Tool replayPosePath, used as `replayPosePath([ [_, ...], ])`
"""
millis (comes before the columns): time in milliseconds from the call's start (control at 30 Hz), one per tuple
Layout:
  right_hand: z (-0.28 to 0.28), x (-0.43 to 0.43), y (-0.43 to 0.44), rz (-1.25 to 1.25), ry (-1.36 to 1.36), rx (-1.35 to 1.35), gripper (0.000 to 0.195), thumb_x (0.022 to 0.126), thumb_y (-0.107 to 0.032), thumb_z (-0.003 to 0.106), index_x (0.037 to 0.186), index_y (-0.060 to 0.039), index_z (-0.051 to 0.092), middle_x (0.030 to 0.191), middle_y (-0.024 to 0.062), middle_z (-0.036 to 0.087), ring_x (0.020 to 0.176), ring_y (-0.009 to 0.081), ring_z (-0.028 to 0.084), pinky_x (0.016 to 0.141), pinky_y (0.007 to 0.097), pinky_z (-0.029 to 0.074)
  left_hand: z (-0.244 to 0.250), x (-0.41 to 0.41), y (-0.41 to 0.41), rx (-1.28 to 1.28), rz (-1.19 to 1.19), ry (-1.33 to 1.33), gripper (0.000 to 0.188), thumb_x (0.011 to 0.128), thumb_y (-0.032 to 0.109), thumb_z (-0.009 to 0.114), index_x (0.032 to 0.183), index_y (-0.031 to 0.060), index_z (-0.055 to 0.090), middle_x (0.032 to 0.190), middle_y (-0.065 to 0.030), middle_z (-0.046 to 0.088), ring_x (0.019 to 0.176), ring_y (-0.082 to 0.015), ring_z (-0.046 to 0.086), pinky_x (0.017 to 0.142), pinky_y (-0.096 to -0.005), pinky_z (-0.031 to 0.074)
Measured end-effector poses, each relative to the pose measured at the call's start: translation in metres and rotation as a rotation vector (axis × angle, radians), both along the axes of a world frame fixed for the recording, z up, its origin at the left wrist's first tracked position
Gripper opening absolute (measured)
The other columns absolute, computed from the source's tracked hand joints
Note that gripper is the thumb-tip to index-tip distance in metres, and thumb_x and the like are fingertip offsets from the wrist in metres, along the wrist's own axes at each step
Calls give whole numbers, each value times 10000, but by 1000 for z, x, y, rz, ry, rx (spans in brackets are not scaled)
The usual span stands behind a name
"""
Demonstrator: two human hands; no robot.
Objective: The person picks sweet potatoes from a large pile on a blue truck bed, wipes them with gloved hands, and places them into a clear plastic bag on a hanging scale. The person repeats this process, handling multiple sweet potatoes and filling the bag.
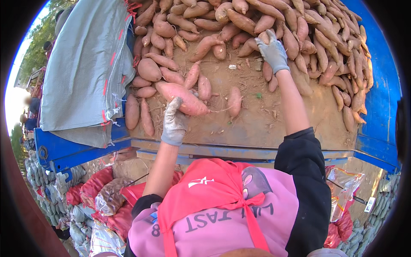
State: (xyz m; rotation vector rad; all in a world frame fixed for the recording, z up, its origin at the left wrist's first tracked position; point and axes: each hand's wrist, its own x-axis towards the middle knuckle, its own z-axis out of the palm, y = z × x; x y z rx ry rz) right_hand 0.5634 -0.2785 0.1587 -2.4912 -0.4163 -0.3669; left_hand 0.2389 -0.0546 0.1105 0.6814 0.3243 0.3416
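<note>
My left hand [175,120], in a soiled grey-white work glove, grips a large pink sweet potato [183,98] by its near side, just above the truck bed. Farther out to the right, my right hand [273,51] in a grey glove has its fingers curled around a sweet potato [264,37] at the edge of the pile. That one is mostly covered by the fingers. Several loose sweet potatoes [149,69] lie left of and beyond my left hand. A single small one [235,101] rests between my arms on the soil-strewn bed floor [257,125].
A heap of sweet potatoes [324,41] fills the far and right side, against the blue side wall [382,80]. Grey woven sacking [83,67] drapes over the left wall. The bed's rear edge [224,146] runs before my body. Filled red sacks [96,186] stand on the ground at left.
</note>
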Motion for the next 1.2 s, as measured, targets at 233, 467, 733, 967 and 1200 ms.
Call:
replayPosePath([
  [233,-68,-46,-84,516,722,1515,608,950,-210,681,1505,-164,436,1365,120,596,1140,333,655,1009,475,538,-11,13,-31,-404,-336,-222,779,850,567,671,1342,-14,506,1289,-220,616,1230,-385,585,1145,-552,403],
  [467,-115,-149,-100,661,883,1653,713,891,-161,749,1523,-233,427,1456,67,533,1253,321,593,1044,498,509,-13,50,-67,-374,-403,-168,1023,776,658,688,1445,-53,382,1500,-298,411,1390,-438,419,1217,-556,278],
  [733,-59,-162,-61,596,754,929,578,921,-223,737,1433,-53,529,1382,45,597,1243,150,561,1086,327,435,0,49,-77,-199,-280,-142,935,796,695,629,1405,1,482,1399,-174,557,1323,-372,512,1154,-537,388],
  [967,-51,0,-28,-42,-330,-379,617,830,-324,754,1364,-99,540,1405,136,539,1180,345,579,972,489,493,-33,20,-43,-490,-288,-366,913,803,703,618,1422,42,504,1399,-133,575,1326,-361,509,1173,-521,359],
  [1200,-47,9,-40,198,-443,-331,494,800,-251,771,1269,-154,652,1190,100,682,1129,297,609,967,442,484,-26,2,-31,-386,-245,-363,913,803,730,586,1395,38,521,1395,-135,568,1353,-378,472,1184,-544,332],
])
